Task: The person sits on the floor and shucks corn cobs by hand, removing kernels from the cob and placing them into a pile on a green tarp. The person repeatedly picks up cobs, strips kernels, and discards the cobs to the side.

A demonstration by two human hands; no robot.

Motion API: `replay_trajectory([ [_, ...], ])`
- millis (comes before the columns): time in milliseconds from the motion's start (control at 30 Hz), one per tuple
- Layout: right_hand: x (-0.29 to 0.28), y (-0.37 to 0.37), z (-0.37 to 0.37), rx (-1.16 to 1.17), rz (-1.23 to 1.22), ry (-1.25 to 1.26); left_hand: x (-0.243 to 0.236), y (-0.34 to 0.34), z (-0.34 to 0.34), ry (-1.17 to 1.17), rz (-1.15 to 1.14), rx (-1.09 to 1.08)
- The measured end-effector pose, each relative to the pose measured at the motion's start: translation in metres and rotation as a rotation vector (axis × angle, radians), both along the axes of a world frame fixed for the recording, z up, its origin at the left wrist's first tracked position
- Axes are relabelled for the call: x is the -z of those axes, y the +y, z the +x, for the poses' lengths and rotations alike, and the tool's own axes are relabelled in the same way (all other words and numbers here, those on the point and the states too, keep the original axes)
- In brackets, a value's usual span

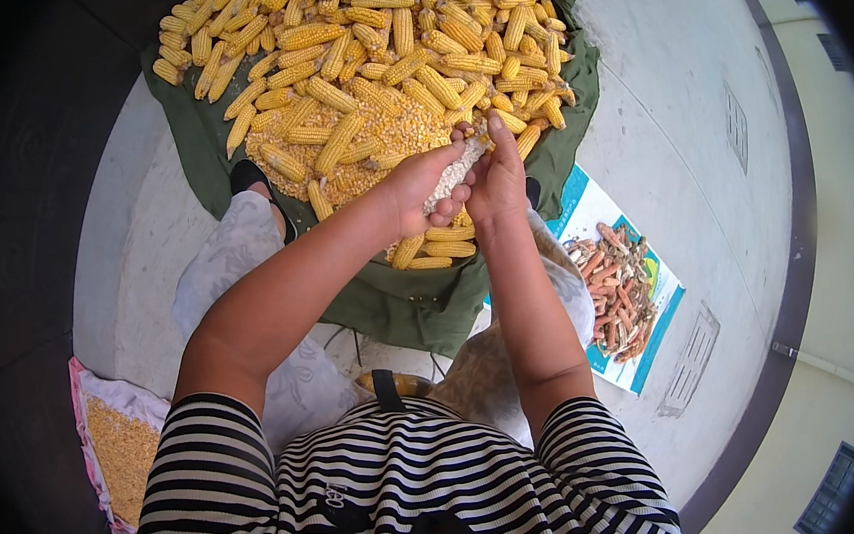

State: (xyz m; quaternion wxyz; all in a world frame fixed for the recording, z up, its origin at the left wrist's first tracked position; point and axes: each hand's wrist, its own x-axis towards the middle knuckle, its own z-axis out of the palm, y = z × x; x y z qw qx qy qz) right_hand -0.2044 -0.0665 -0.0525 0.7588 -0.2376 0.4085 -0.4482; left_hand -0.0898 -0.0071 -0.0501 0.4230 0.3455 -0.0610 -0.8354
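Observation:
Both hands meet over a dark green cloth [400, 304] spread on the concrete floor. My left hand [420, 182] is closed around a pale, mostly stripped corn cob [452, 175]. My right hand [495, 176] presses against the cob's far end, thumb raised on top. Just beyond the hands lies a heap of loose yellow kernels [387, 140]. A large pile of whole yellow corn ears [379, 40] covers the far part of the cloth. A few ears [436, 248] lie right under my hands.
A blue and white sack [644, 350] at my right holds several stripped reddish cobs [614, 287]. An open bag of yellow kernels [121, 452] sits at lower left. My knees in light patterned trousers and a black sandal [244, 176] rest at the cloth's near edge.

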Motion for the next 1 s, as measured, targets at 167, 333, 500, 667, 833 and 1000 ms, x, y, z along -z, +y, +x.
replay_trajectory([
  [167,0.001,-0.001,0.005,0.060,-0.048,-0.028,-0.003,-0.001,0.000,-0.009,-0.012,-0.001],
  [333,0.014,-0.005,0.001,0.064,-0.010,0.176,0.002,0.001,-0.010,-0.117,-0.002,0.024],
  [500,0.006,-0.002,-0.001,0.062,0.081,-0.054,0.001,0.001,-0.007,-0.111,0.014,0.020],
  [667,0.011,-0.002,-0.007,-0.035,-0.038,-0.143,-0.005,-0.001,-0.006,-0.110,0.001,-0.020],
  [833,0.004,0.002,-0.003,-0.029,-0.116,-0.145,-0.007,0.000,-0.003,-0.128,-0.007,-0.038],
  [1000,-0.001,0.001,-0.002,0.006,-0.049,-0.336,-0.007,0.000,-0.002,-0.084,-0.013,-0.054],
])
